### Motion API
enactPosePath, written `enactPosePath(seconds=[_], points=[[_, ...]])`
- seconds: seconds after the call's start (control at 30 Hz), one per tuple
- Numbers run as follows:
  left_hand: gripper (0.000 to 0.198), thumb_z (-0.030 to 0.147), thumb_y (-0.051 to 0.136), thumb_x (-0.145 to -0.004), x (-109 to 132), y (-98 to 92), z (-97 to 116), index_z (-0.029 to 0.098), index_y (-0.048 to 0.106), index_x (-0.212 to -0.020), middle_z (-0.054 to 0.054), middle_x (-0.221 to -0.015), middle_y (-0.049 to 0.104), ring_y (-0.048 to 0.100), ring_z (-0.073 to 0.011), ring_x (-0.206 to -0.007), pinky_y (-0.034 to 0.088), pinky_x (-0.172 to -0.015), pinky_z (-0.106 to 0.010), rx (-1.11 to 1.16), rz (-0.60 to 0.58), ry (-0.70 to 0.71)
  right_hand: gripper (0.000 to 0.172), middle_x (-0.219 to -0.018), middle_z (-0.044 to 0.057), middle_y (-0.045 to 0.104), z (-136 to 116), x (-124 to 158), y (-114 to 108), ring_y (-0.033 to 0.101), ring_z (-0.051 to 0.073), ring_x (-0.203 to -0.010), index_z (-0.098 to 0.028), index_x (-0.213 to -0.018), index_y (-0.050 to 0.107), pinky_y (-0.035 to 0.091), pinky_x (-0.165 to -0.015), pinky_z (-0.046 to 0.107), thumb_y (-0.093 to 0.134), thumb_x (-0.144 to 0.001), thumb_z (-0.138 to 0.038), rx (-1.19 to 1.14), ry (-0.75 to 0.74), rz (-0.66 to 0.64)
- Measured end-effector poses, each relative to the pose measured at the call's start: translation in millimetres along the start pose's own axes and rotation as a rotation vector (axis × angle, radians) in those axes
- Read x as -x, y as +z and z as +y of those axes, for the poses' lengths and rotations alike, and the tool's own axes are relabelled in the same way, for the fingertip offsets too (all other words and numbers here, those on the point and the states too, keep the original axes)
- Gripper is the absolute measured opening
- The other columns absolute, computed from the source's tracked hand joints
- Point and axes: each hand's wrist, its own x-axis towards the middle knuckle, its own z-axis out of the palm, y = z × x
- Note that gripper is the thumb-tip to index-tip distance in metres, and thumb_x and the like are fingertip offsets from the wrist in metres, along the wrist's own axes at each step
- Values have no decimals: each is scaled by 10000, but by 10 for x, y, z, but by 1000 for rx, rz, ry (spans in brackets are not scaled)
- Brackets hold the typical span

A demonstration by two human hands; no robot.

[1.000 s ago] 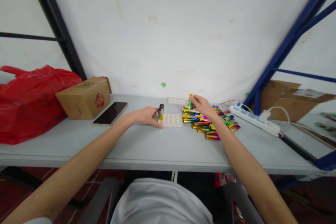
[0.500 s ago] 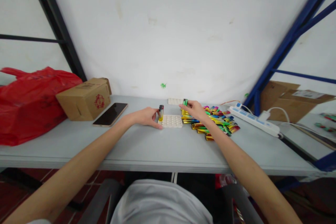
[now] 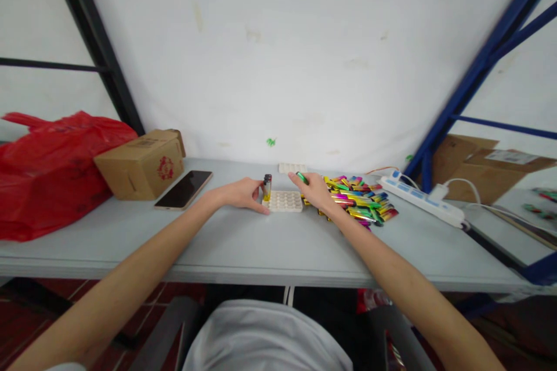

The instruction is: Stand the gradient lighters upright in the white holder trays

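Observation:
A small white tray (image 3: 286, 202) with rows of round hollows lies on the table in front of me. One or two lighters (image 3: 267, 186) with black tops stand upright at its left end. My left hand (image 3: 244, 193) grips that left end, thumb at the front corner and fingers beside the lighters. Above the tray's right end, my right hand (image 3: 314, 190) is closed around a shiny green lighter (image 3: 301, 177), mostly hidden in the fingers. A pile of shiny, many-coloured lighters (image 3: 361, 203) lies beneath and right of that hand.
A second white tray (image 3: 292, 168) sits against the wall. To the left are a phone (image 3: 184, 189), a cardboard box (image 3: 141, 163) and a red plastic bag (image 3: 56, 174). On the right lies a white power strip (image 3: 424, 200) with cables, near cardboard (image 3: 470, 168).
My right hand has moved left from the pile to the tray, and the green lighter in it has tipped from upright to slanted. My left hand and the tray stay in place.

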Motion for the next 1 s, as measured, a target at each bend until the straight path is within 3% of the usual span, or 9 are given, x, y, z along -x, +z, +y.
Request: enactPosePath(seconds=[0.23,0.57,0.73,0.9,1.0], points=[[644,748,719,-625,-2,12,-24,180,612,-908,-20,-752,637,583,-183,-659,394,-596,-271,15,-3,20,413,-516,-29,333,-25,14,87,377,116,-556,-202,-523,395,241,-579,265,448,-876,-409,77,-25,58],[653,760,704,-630,-6,20,-38,173,602,-896,-34,-781,647,587,-183,-664,391,-582,-271,-3,-2,17,488,-546,-43,309,-57,41,88,323,105,-580,-194,-557,368,226,-580,259,427,-931,-501,24,-95,42],[634,747,710,-626,-1,7,-11,176,602,-881,-18,-751,631,577,-176,-654,395,-589,-266,-14,-4,3,440,-533,-46,285,-24,29,120,316,101,-563,-197,-535,365,215,-573,263,473,-895,-425,52,-83,32],[637,749,710,-629,-3,11,-23,176,605,-885,-12,-745,626,573,-173,-650,399,-594,-265,-7,-3,8,362,-545,-39,394,-9,16,98,380,112,-559,-195,-586,450,245,-596,262,487,-911,-350,125,-107,41],[631,743,712,-633,-8,19,-33,174,603,-885,-15,-753,625,568,-170,-650,391,-583,-263,-8,-2,14,315,-626,-22,500,-20,22,61,439,138,-603,-198,-758,545,275,-627,262,453,-974,-408,158,-119,67]])
